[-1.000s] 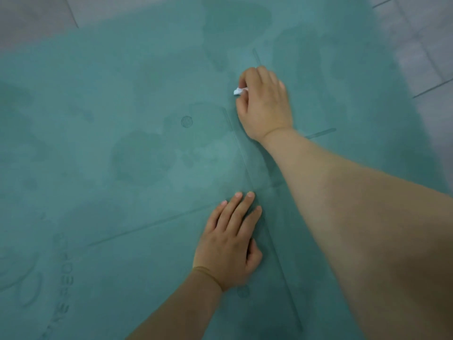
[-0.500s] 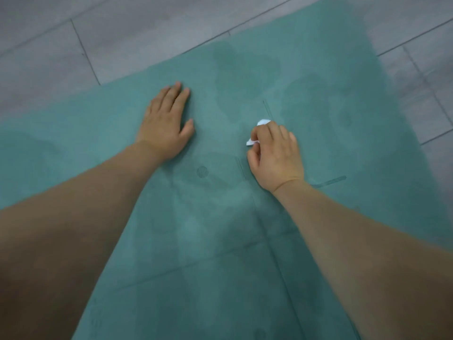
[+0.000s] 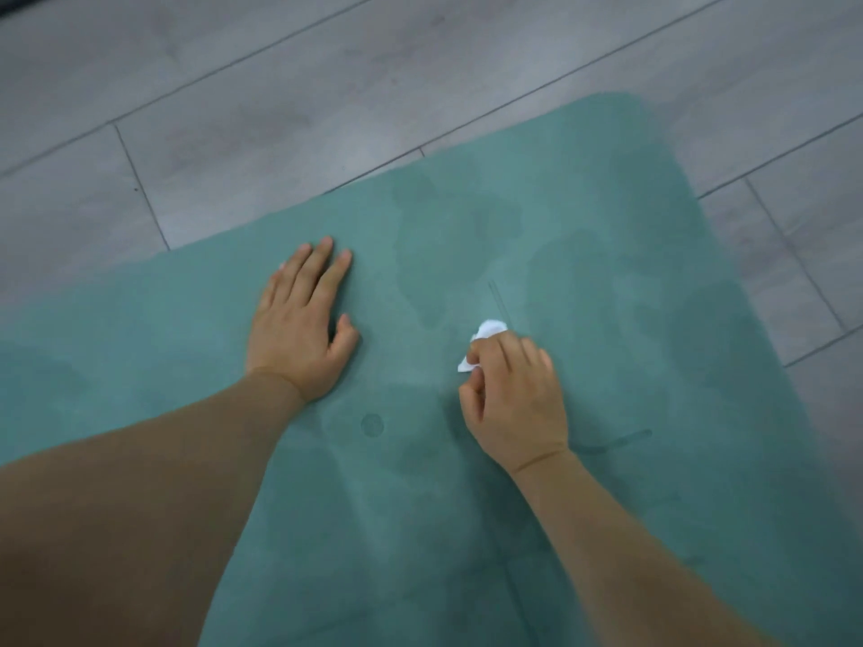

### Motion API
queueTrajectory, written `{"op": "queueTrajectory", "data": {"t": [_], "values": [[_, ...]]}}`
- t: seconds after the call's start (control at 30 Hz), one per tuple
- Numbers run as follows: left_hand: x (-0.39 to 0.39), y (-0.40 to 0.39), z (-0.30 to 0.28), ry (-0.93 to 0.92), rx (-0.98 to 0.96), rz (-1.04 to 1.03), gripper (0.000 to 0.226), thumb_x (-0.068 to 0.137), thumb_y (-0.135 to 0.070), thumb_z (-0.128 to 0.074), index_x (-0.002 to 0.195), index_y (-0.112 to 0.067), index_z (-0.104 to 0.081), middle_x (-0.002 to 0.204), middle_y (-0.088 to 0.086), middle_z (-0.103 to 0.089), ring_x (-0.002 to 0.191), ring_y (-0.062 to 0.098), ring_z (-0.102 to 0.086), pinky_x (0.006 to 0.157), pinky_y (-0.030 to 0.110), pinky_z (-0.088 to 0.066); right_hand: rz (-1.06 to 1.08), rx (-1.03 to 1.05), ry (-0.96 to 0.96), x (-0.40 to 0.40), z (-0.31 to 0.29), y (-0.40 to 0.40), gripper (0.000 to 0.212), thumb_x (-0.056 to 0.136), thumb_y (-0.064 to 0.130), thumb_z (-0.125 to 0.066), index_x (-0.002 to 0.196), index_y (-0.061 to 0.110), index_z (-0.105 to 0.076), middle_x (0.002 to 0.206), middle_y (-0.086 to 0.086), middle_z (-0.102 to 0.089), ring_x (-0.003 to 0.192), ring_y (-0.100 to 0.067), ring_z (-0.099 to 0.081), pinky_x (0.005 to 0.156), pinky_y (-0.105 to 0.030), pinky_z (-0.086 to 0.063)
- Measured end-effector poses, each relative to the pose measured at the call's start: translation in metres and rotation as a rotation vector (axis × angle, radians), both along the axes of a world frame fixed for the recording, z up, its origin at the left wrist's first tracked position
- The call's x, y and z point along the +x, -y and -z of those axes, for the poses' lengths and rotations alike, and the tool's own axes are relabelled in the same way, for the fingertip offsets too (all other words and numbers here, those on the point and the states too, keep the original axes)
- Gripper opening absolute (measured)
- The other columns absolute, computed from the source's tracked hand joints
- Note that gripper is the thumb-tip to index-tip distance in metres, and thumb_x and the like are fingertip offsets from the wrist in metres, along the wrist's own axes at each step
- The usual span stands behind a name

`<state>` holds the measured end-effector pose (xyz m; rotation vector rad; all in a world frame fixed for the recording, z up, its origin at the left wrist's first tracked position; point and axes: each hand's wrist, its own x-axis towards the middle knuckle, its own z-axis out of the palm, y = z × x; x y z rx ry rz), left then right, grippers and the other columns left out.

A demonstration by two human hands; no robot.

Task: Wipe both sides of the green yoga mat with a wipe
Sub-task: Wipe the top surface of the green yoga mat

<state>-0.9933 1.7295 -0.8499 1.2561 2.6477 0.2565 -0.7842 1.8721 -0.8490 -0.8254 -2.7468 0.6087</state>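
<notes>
While my left hand (image 3: 299, 329) lies flat on the green yoga mat (image 3: 654, 319), my right hand (image 3: 511, 396) pinches the crumpled white wipe (image 3: 485, 336).

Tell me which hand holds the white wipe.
The right hand, fingers curled round the crumpled white wipe; the left hand lies flat on the green yoga mat.

One mat (image 3: 607, 459), one wipe (image 3: 485, 333), two hands.

Dim even light, soft overall blur, perhaps slight edge distortion
</notes>
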Motion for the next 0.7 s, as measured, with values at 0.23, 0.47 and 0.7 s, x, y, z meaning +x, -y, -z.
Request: {"op": "queueTrajectory", "data": {"t": [0.23, 0.47, 0.7], "values": [[-0.004, -0.002, 0.005, -0.047, 0.016, 0.024, 0.072, 0.083, -0.036, -0.039, 0.152, -0.018, -0.035, 0.160, 0.004, -0.030, 0.148, 0.023, -0.022, 0.120, 0.039, -0.014, 0.117, -0.138, -0.361, -0.130, -0.016, -0.047, 0.011, 0.075, 0.006, -0.055, 0.085, 0.008, -0.059, 0.092, -0.010, -0.060, 0.083, -0.031, -0.055, 0.072, -0.039, -0.045], [-0.002, -0.001, 0.004, -0.051, 0.010, 0.038, 0.069, 0.084, -0.034, -0.038, 0.151, -0.016, -0.036, 0.160, 0.005, -0.030, 0.149, 0.024, -0.022, 0.121, 0.042, -0.015, -0.072, 0.039, -0.004, -0.188, 0.000, -0.103, 0.018, 0.089, 0.011, -0.048, 0.105, 0.007, -0.055, 0.110, -0.016, -0.054, 0.099, -0.034, -0.053, 0.078, -0.040, -0.042], [-0.005, -0.001, 0.005, -0.058, 0.006, 0.045, 0.070, 0.083, -0.034, -0.040, 0.150, -0.016, -0.038, 0.159, 0.007, -0.032, 0.148, 0.025, -0.024, 0.120, 0.042, -0.016, 0.787, 0.004, 0.024, -0.127, -0.009, -0.239, 0.029, 0.088, 0.014, -0.045, 0.111, 0.002, -0.058, 0.121, -0.018, -0.058, 0.113, -0.034, -0.052, 0.095, -0.035, -0.037]]}}
